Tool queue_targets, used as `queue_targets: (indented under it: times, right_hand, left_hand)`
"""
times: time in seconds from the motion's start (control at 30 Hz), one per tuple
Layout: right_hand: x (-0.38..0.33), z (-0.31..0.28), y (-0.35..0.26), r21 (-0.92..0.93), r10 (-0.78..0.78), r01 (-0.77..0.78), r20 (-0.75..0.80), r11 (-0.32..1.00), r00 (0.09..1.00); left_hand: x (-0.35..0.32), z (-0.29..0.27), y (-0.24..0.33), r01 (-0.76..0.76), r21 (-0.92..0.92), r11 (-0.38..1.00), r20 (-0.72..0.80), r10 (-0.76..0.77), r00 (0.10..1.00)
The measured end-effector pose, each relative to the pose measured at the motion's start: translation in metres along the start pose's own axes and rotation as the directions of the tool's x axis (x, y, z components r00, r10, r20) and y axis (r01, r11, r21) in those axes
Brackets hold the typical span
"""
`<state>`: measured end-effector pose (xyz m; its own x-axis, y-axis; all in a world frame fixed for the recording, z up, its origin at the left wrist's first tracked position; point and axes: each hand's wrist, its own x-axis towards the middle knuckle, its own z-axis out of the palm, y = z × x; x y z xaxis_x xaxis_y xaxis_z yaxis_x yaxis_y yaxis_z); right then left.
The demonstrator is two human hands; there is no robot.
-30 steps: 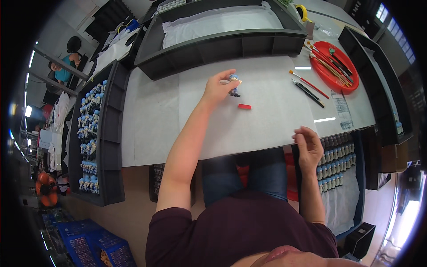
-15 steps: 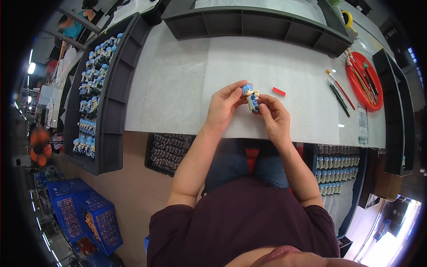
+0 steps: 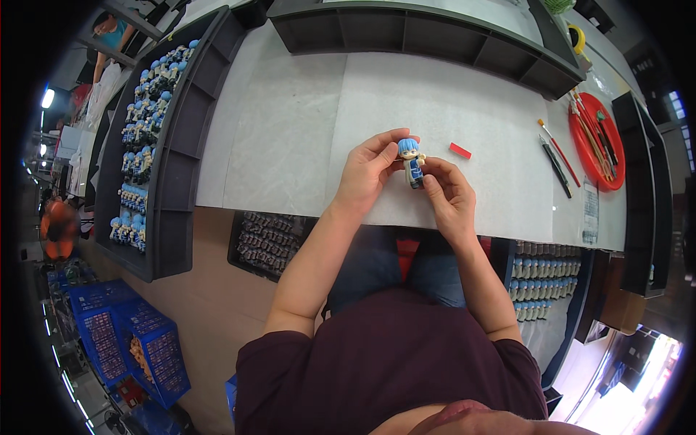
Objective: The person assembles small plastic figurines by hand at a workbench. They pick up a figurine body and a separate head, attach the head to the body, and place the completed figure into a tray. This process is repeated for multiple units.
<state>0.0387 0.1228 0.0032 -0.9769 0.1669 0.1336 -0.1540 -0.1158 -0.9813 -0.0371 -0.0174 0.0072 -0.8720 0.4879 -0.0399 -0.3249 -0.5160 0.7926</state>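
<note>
A small figurine (image 3: 412, 165) with light blue hair, a pale coat and blue clothing is held upright above the white-covered table (image 3: 290, 123). My left hand (image 3: 368, 168) pinches it by the head, thumb and forefinger closed at its left side. Lower down, my right hand (image 3: 451, 194) grips the body and base from the right, its thumb in front. Part of the figurine's back is hidden by my fingers. A small red block (image 3: 460, 151) lies on the table just beyond my right hand.
At left stands a dark tray (image 3: 174, 181) with rows of blue-haired figurines (image 3: 145, 116). Another dark tray (image 3: 420, 36) spans the far edge. Right are a red dish (image 3: 616, 177) of brushes, a black pen-like tool (image 3: 557, 167) and a thin brush (image 3: 560, 151). Blue crates (image 3: 138, 319) sit on the floor.
The figurine has turned slightly so its front faces me more squarely. Both hands keep their hold in nearly the same place. The whole view has shifted a little.
</note>
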Motion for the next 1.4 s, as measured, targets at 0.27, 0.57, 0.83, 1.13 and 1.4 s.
queue_targets:
  times: [0.27,0.57,0.83,1.13,1.4]
  right_hand:
    - [0.0,0.0,-0.002,0.011,0.002,-0.002,0.015,1.0,1.0]
    - [-0.001,0.004,-0.004,-0.016,0.016,-0.015,0.011,1.0,1.0]
    - [-0.001,0.003,0.002,-0.002,-0.005,0.005,-0.007,1.0,1.0]
    - [-0.001,0.001,0.005,-0.175,-0.146,0.13,-0.081,0.976,0.986]
    - [-0.002,0.001,0.001,-0.096,-0.053,0.047,-0.066,0.994,0.996]
  left_hand:
    - [0.0,0.0,0.0,0.007,-0.031,0.999,-0.01,-0.008,1.0]
    - [-0.001,0.0,0.001,0.014,-0.023,1.0,-0.024,-0.015,1.0]
    - [-0.002,0.003,0.001,0.03,-0.014,0.999,0.002,-0.03,1.0]
    - [-0.003,-0.002,-0.006,-0.034,0.244,0.969,-0.035,0.044,0.998]
    - [-0.002,-0.003,-0.001,-0.053,0.002,0.999,0.048,0.053,0.997]
